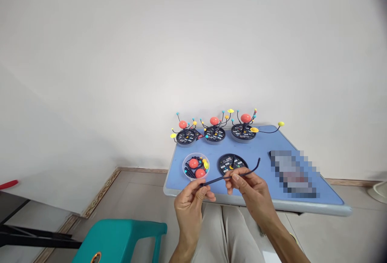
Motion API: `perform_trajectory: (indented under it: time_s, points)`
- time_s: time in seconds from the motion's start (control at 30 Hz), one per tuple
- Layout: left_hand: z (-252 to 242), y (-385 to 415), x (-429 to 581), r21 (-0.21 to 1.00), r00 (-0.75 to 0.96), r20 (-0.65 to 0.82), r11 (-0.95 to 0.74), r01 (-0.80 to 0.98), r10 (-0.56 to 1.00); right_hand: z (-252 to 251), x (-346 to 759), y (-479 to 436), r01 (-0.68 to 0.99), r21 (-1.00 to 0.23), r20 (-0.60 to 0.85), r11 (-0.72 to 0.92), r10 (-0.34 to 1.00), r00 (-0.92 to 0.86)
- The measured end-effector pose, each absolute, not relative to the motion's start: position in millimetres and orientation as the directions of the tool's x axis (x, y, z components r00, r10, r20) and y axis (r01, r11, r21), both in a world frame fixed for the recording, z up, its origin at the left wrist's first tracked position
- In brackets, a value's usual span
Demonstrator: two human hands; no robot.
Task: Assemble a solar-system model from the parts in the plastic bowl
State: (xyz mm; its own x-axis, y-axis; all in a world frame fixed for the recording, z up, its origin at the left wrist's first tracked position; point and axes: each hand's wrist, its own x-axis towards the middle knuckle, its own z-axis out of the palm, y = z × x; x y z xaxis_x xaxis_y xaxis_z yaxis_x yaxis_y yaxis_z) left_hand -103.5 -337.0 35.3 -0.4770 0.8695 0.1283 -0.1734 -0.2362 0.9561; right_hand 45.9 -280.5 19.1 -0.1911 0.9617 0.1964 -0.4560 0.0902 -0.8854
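No brand to report. The little white labels on the black round base (225,162) are too small to read, and a blurred-out patch (294,174) covers something on the right of the table.

Both hands are on one thin black rod (216,180), held just above the near edge of the blue table (263,142). The left hand (190,200) pinches the rod's lower end between thumb and fingertips (203,189), closed tight with the rest of the fingers curled in. The right hand (252,188) pinches it further along, also closed around it. Past that grip the rod runs on up and right and ends in a small upward bend.

Just beyond the hands there's a clear bowl (183,167) with orange balls, a yellow bit and black pieces in it, and the round base sits right beside it. Along the far edge are three built models with orange balls and small coloured balls on wire arms: the left model (185,134), the middle model (214,132) and the right model (244,129).

The room has a plain white wall (151,53) and a pale tiled floor (136,190). A teal plastic stool (121,241) stands at lower left.
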Motion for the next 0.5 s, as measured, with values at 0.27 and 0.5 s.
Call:
perform_trajectory:
  time_s: [0.27, 0.5]
  points:
    - [37.5, -334.4, -101.9, 0.964, -0.447, 0.096, -0.196, -0.182, 0.889, 23.3, 47.4, -281.3, -0.465, -0.881, 0.185, 0.09, 0.969, -0.164]
    - [37.7, -331.8, -103.8, 0.959, -0.458, 0.031, -0.155, -0.236, 0.888, 28.0, 49.1, -285.0, -0.442, -0.891, 0.197, 0.103, 0.965, -0.172]
